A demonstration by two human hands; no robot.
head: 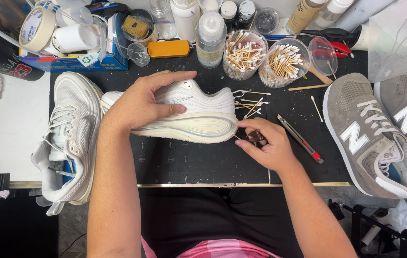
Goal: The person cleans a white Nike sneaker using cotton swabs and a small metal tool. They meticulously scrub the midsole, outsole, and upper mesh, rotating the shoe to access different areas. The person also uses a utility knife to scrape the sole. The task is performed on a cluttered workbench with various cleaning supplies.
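My left hand [141, 102] grips a white sneaker [198, 112] lying on its side over the black mat [189, 160], sole facing me. My right hand [265, 143] sits at the shoe's right end, fingers pinched on a thin wooden cotton swab [237, 138] whose tip touches the sole's edge. A few used swabs [251, 106] lie just beyond that end of the shoe.
A second white sneaker [72, 136] lies at the left. Two grey sneakers [370, 138] rest at the right. A utility knife [301, 139] lies beside my right hand. Two tubs of cotton swabs [244, 53], bottles, tape rolls and an orange case [168, 48] crowd the back.
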